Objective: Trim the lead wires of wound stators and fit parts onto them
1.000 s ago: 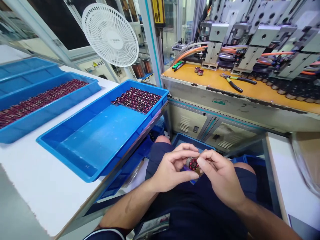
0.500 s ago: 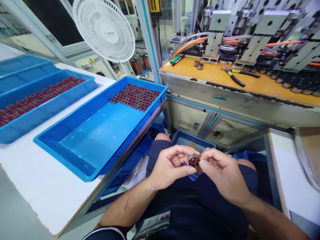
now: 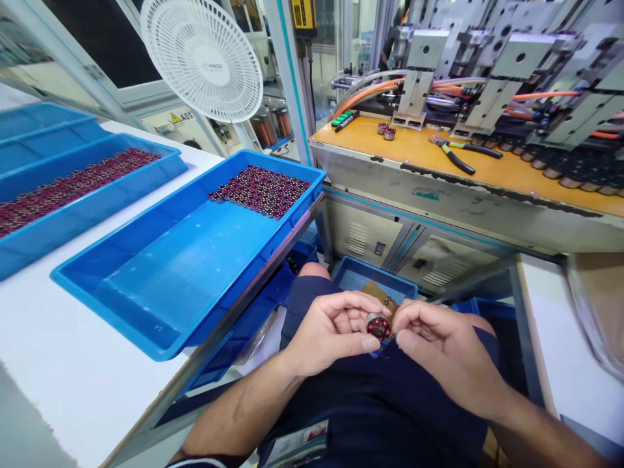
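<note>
A small round motor stator [image 3: 377,327], a grey ring with red windings inside, is held in my left hand [image 3: 336,328] above my lap. Its wound face is turned up towards me. Just to the right, my right hand [image 3: 433,338] has its thumb and index finger brought together in a pinch, slightly apart from the stator. Whatever lies between those fingertips, if anything, is too small to tell. Below the hands, a blue tray [image 3: 351,265] holds a piece of brown cardboard [image 3: 374,291] with several small parts on it.
To the left, a blue tray [image 3: 146,273] holds many stators [image 3: 266,190] at its far end. Another filled tray [image 3: 88,185] stands beyond it. Pliers [image 3: 453,155], two stators and markers [image 3: 344,120] lie on the orange machine bench [image 3: 358,140]. A white fan [image 3: 205,62] stands behind.
My right hand has drawn slightly right, away from the stator. The stator has tilted a little more face-up and sits slightly lower in my left hand. The view has shifted slightly.
</note>
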`<state>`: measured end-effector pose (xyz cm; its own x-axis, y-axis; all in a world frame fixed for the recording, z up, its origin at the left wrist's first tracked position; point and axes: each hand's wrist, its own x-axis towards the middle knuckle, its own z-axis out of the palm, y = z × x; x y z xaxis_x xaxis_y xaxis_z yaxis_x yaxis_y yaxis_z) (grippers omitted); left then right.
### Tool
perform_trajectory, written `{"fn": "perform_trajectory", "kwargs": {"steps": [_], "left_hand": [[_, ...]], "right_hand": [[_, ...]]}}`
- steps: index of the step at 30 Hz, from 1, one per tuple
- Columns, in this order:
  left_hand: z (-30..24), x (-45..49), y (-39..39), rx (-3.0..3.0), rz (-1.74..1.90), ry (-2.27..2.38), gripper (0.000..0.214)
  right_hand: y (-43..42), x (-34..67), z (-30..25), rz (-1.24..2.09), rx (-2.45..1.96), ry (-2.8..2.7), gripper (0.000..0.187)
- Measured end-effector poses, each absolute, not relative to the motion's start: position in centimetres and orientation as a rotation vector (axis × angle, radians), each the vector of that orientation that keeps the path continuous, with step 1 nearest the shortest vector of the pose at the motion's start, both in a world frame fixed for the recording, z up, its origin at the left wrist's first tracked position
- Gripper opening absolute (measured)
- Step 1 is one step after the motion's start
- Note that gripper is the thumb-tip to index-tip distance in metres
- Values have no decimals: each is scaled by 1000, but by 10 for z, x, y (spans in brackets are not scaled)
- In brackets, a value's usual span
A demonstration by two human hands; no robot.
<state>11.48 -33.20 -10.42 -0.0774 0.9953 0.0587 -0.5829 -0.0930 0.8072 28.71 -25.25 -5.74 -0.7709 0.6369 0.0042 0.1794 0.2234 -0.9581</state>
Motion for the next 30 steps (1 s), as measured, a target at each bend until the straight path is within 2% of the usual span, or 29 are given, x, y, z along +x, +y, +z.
{"fn": "perform_trajectory", "kwargs": {"steps": [5, 9, 10, 12, 15, 19, 25, 30], "left_hand": [[-103, 112, -336, 743, 1486, 748, 32], [-97, 109, -337, 732, 1335, 775, 34], [-96, 109, -337, 732, 1279, 789, 35], [-94, 109, -337, 735, 1175, 830, 42], [-93, 109, -339, 760, 1080, 866, 47], [-95, 108, -342, 724, 1136, 782, 40], [-99, 108, -341, 686, 1167, 694, 37], [-97, 109, -338, 693, 1273, 676, 33]], "right_hand": [[-244, 297, -55, 1620, -707, -2255, 29], [-219, 296, -49, 1513, -531, -2336, 12], [-214, 292, -49, 1518, -477, -2342, 20], [-206, 281, -49, 1616, -366, -2376, 33], [-202, 265, -53, 1842, -240, -2335, 24], [-204, 259, -58, 1933, -214, -2209, 9], [-208, 262, -56, 1907, -218, -2213, 16], [-220, 271, -51, 1693, -433, -2173, 17]]}}
